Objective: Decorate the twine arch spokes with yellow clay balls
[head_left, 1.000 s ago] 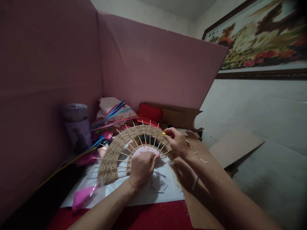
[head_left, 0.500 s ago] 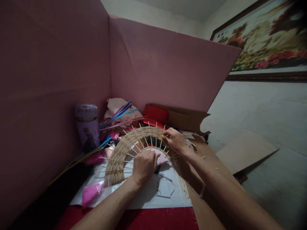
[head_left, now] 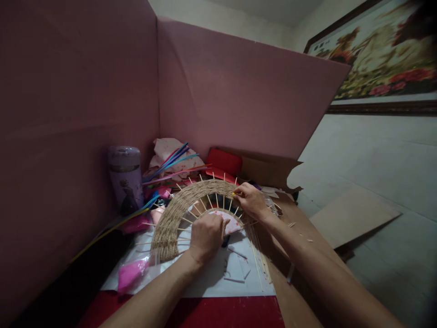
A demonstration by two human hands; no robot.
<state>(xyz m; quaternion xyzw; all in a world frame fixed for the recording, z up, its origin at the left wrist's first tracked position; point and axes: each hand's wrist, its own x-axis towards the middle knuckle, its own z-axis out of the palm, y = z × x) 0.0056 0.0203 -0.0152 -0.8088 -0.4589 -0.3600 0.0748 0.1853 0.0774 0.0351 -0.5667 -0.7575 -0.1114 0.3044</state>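
Observation:
A half-round arch point(head_left: 167, 223) woven from tan rope lies before me, with thin wooden sticks point(head_left: 206, 200) fanning through it. My left hand point(head_left: 207, 238) is closed at the arch's inner rim, its thumb toward the right; its fingers hide what they grip. By the right part of the woven band, my right hand point(head_left: 251, 200) pinches a small yellow thing point(head_left: 234, 194), too small to name. Between the hands shows a white piece with pinkish-red spots point(head_left: 232, 223). Loose thin sticks point(head_left: 256, 259) hang down below my right wrist.
A purple tumbler point(head_left: 125, 182) stands at the left near the pink panel point(head_left: 239, 95). Coloured strips point(head_left: 174, 159), a red object point(head_left: 223, 163) and torn cardboard point(head_left: 269, 171) lie behind the arch. A bright pink packet point(head_left: 133, 273) rests on the white sheet point(head_left: 205, 287).
The view has shifted slightly. Both hands keep nearly the same pose and place on the woven arch, and the yellow thing is still between my right fingertips.

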